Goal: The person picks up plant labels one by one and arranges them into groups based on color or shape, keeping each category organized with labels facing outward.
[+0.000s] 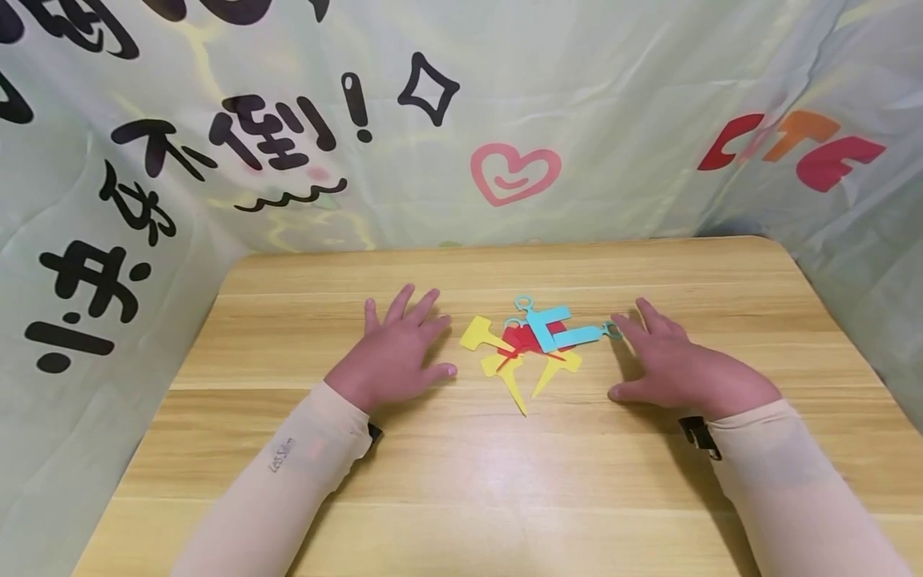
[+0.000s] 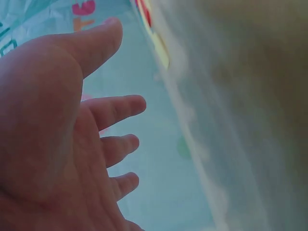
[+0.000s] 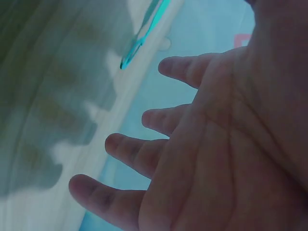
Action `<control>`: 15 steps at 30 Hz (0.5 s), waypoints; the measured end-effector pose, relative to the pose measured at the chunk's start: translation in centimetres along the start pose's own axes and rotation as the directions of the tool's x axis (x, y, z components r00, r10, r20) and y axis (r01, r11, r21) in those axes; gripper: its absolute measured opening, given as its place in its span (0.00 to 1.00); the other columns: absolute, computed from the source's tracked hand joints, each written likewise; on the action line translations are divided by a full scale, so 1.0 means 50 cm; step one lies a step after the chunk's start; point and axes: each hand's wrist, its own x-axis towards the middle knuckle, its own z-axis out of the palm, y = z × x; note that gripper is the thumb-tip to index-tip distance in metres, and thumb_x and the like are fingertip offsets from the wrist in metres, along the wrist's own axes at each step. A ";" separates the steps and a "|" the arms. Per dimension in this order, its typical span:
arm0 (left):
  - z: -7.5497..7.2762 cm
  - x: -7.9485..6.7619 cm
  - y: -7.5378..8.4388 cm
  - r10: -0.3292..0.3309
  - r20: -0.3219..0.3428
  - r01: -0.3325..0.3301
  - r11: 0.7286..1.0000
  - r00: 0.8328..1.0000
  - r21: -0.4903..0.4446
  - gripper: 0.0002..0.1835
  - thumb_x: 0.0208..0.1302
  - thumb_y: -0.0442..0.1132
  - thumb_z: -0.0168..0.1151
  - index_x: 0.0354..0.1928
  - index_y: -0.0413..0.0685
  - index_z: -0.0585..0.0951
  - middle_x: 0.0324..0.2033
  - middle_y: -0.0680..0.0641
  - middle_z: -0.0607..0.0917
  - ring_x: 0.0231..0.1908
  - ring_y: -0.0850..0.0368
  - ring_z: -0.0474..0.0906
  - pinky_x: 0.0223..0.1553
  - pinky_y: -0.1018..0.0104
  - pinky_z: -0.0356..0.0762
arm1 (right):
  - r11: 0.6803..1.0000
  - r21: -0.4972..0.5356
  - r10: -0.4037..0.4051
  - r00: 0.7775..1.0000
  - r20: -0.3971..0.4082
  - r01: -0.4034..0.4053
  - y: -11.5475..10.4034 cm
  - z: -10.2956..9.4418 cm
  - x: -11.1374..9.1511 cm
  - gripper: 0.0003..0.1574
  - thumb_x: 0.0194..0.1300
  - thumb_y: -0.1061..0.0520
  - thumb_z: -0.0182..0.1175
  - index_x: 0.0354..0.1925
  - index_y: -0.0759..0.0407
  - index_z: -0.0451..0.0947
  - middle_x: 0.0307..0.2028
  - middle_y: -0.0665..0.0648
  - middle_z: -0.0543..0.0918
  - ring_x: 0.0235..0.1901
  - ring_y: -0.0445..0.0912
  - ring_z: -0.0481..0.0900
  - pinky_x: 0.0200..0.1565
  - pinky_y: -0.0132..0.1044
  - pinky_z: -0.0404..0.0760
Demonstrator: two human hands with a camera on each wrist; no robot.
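Observation:
A small overlapping pile of flat plastic tags lies on the wooden table between both hands. In it are several yellow T-shaped tags (image 1: 477,332) with pointed stems, red tags (image 1: 517,340) partly covered, and blue tags (image 1: 577,336) with ring ends on top. My left hand (image 1: 392,357) is spread to the left of the pile, holding nothing. On the other side, my right hand (image 1: 674,369) has its fingers apart, its fingertips close to a blue tag's ring; whether they touch cannot be told. The right wrist view shows that ring apart from the fingers (image 3: 134,151).
A pale printed cloth (image 1: 620,96) with black characters and a pink heart hangs behind and beside the table (image 1: 490,497). Bare wood lies in front of the pile. Dark bands (image 1: 698,437) show at the wrists.

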 end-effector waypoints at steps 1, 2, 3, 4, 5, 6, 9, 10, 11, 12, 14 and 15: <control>0.004 0.001 0.005 0.008 -0.004 -0.008 1.000 1.000 0.002 0.41 0.76 0.67 0.65 0.82 0.55 0.74 0.89 0.46 0.53 0.88 0.36 0.36 0.73 0.12 0.33 | 1.000 0.002 0.003 1.000 0.004 -0.003 -0.001 0.002 0.001 0.74 0.66 0.38 0.78 0.88 0.68 0.47 0.84 0.82 0.34 0.79 0.86 0.42 0.67 0.86 0.62; 0.007 0.003 0.010 0.014 -0.005 -0.014 1.000 1.000 0.003 0.40 0.76 0.67 0.65 0.81 0.56 0.75 0.89 0.47 0.54 0.88 0.37 0.37 0.74 0.12 0.33 | 1.000 0.002 0.005 1.000 0.008 -0.005 -0.001 0.004 0.003 0.73 0.66 0.38 0.78 0.87 0.68 0.48 0.84 0.81 0.35 0.79 0.86 0.42 0.67 0.86 0.63; 0.010 0.004 0.014 0.020 -0.009 -0.020 1.000 1.000 0.004 0.38 0.76 0.66 0.65 0.80 0.56 0.77 0.89 0.47 0.55 0.88 0.37 0.38 0.74 0.12 0.34 | 1.000 0.002 0.008 1.000 0.011 -0.008 -0.002 0.007 0.004 0.73 0.66 0.39 0.78 0.87 0.68 0.48 0.85 0.81 0.35 0.79 0.85 0.43 0.67 0.85 0.63; 0.012 0.005 0.019 0.028 -0.016 -0.028 1.000 0.999 0.008 0.37 0.77 0.66 0.66 0.79 0.56 0.78 0.88 0.47 0.57 0.88 0.38 0.40 0.74 0.12 0.35 | 1.000 0.002 0.012 1.000 0.013 -0.012 -0.002 0.008 0.005 0.72 0.66 0.39 0.79 0.87 0.68 0.48 0.85 0.81 0.35 0.79 0.86 0.43 0.66 0.85 0.64; 0.013 0.006 0.023 0.034 -0.022 -0.034 0.999 0.999 0.013 0.36 0.77 0.65 0.66 0.78 0.56 0.79 0.88 0.48 0.58 0.88 0.38 0.41 0.74 0.12 0.36 | 1.000 -0.001 0.011 1.000 0.013 -0.011 -0.002 0.009 0.006 0.72 0.66 0.39 0.79 0.87 0.68 0.49 0.84 0.82 0.35 0.79 0.86 0.44 0.66 0.85 0.64; 0.015 0.007 0.027 0.041 -0.031 -0.040 0.999 0.999 0.018 0.35 0.77 0.64 0.66 0.77 0.56 0.80 0.88 0.48 0.59 0.88 0.38 0.43 0.74 0.12 0.37 | 1.000 -0.003 0.016 1.000 0.014 -0.015 -0.003 0.010 0.006 0.72 0.66 0.39 0.79 0.87 0.68 0.49 0.84 0.82 0.35 0.79 0.86 0.44 0.66 0.85 0.65; 0.017 0.011 0.037 0.054 -0.053 -0.052 0.998 0.997 0.040 0.32 0.77 0.64 0.66 0.74 0.56 0.83 0.87 0.48 0.62 0.88 0.38 0.46 0.74 0.12 0.39 | 1.000 -0.009 0.024 1.000 0.013 -0.024 -0.003 0.010 0.007 0.72 0.66 0.40 0.79 0.87 0.68 0.49 0.84 0.82 0.35 0.78 0.86 0.45 0.65 0.84 0.66; 0.017 0.012 0.040 0.056 -0.058 -0.054 0.997 0.997 0.046 0.32 0.77 0.64 0.67 0.74 0.56 0.84 0.86 0.47 0.62 0.87 0.38 0.47 0.74 0.12 0.40 | 1.000 -0.011 0.025 1.000 0.011 -0.025 -0.004 0.010 0.008 0.72 0.65 0.40 0.79 0.87 0.68 0.49 0.84 0.82 0.35 0.78 0.86 0.46 0.65 0.85 0.66; 0.016 0.013 0.043 0.057 -0.061 -0.054 0.997 0.997 0.049 0.31 0.77 0.64 0.67 0.73 0.57 0.84 0.86 0.47 0.63 0.87 0.38 0.48 0.74 0.12 0.40 | 1.000 -0.011 0.026 1.000 0.011 -0.026 -0.005 0.010 0.008 0.72 0.65 0.40 0.79 0.87 0.68 0.49 0.84 0.82 0.35 0.78 0.86 0.46 0.65 0.84 0.66; 0.016 0.014 0.046 0.059 -0.064 -0.055 0.997 0.996 0.051 0.30 0.77 0.63 0.67 0.72 0.57 0.85 0.86 0.47 0.64 0.87 0.38 0.48 0.74 0.12 0.40 | 1.000 -0.010 0.026 1.000 0.013 -0.026 -0.006 0.010 0.009 0.72 0.66 0.40 0.79 0.87 0.68 0.49 0.84 0.82 0.35 0.78 0.86 0.46 0.65 0.84 0.66; 0.015 0.019 0.054 0.065 -0.069 -0.061 0.996 0.996 0.060 0.28 0.76 0.63 0.68 0.69 0.58 0.87 0.85 0.48 0.65 0.86 0.38 0.50 0.74 0.12 0.41 | 1.000 -0.009 0.027 1.000 0.014 -0.027 -0.007 0.010 0.008 0.72 0.66 0.39 0.79 0.87 0.68 0.49 0.84 0.81 0.35 0.78 0.86 0.46 0.65 0.84 0.67; 0.014 0.021 0.059 0.068 -0.074 -0.064 0.996 0.995 0.059 0.27 0.76 0.63 0.69 0.68 0.58 0.88 0.84 0.48 0.67 0.86 0.38 0.51 0.74 0.12 0.42 | 1.000 -0.008 0.026 1.000 0.015 -0.026 -0.007 0.010 0.007 0.72 0.66 0.39 0.79 0.87 0.68 0.49 0.85 0.81 0.35 0.78 0.86 0.46 0.65 0.84 0.67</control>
